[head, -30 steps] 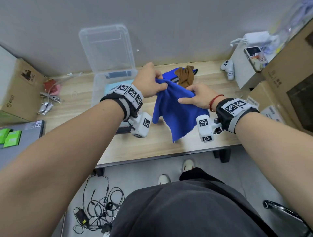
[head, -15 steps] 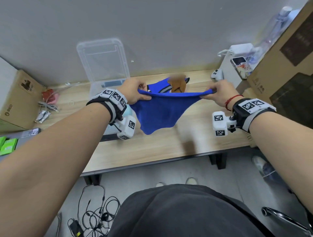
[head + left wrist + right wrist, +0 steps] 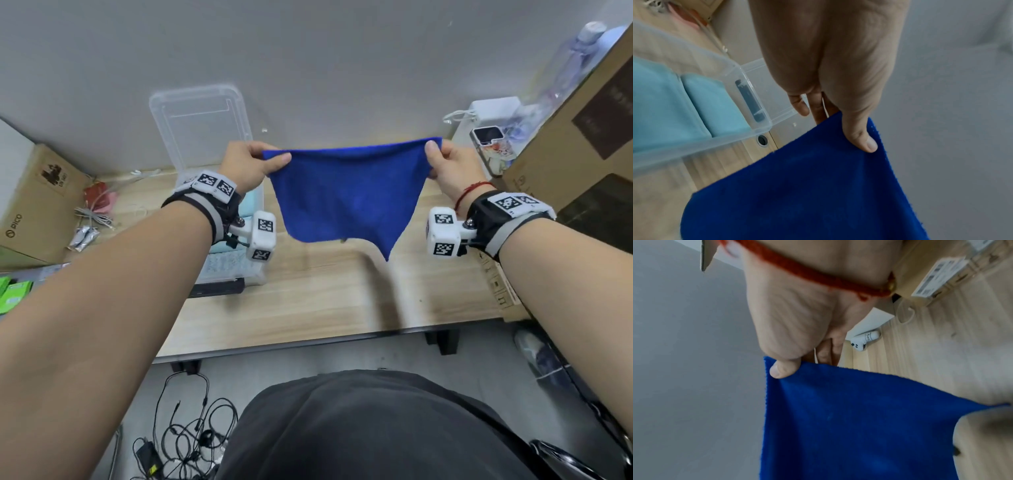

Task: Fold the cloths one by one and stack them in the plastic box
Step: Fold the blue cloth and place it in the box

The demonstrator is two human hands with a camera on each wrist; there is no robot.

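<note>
A dark blue cloth [image 3: 346,195] hangs spread in the air above the wooden table [image 3: 325,294]. My left hand [image 3: 255,164] pinches its top left corner and my right hand [image 3: 442,161] pinches its top right corner, thumbs toward me. In the left wrist view the left hand [image 3: 857,129] has its thumb pressed on the blue cloth [image 3: 807,194]. In the right wrist view the right hand [image 3: 787,368] does the same on the cloth [image 3: 849,426]. The clear plastic box [image 3: 253,274] sits on the table under my left wrist and holds light blue folded cloths [image 3: 684,105]. The other cloths behind are hidden.
The box's clear lid [image 3: 198,126] leans on the wall. Cardboard boxes stand at the left [image 3: 37,202] and right [image 3: 575,144]. A white game controller [image 3: 865,340] lies at the back right. Cables [image 3: 191,442] lie on the floor below the table edge.
Both hands moved apart and rose, stretching the blue cloth from a bunched bundle into a taut top edge. It now covers the cloths that were seen behind it.
</note>
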